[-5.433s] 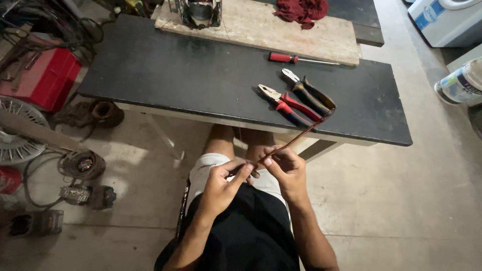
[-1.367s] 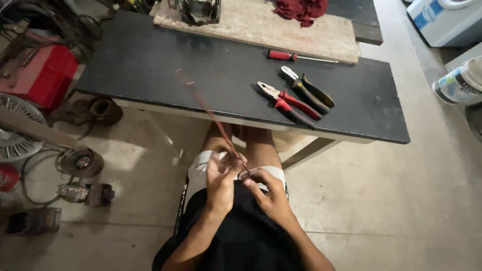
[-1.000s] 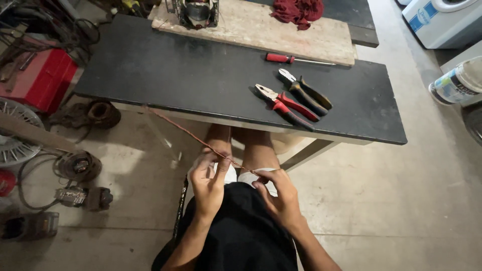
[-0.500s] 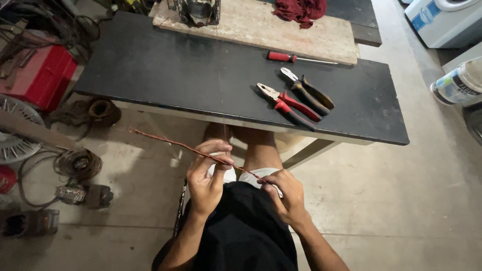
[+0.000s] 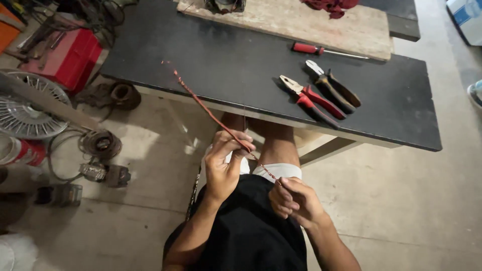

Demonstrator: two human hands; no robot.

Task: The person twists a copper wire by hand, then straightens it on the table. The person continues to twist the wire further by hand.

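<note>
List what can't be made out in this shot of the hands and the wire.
- Head view: the near end of the wire is hidden inside the right hand.
- What the wire is made of: too thin to tell.
- The left hand fingertips cover the wire where they pinch it.
- The dark object on the wooden board is cut off by the top edge.

The left hand (image 5: pixel 223 163) is raised in front of the lap, fingers curled and thumb pinched against the fingertips. The right hand (image 5: pixel 293 200) sits lower and nearer — closed in a loose fist, forearm angled in from the right.
</note>
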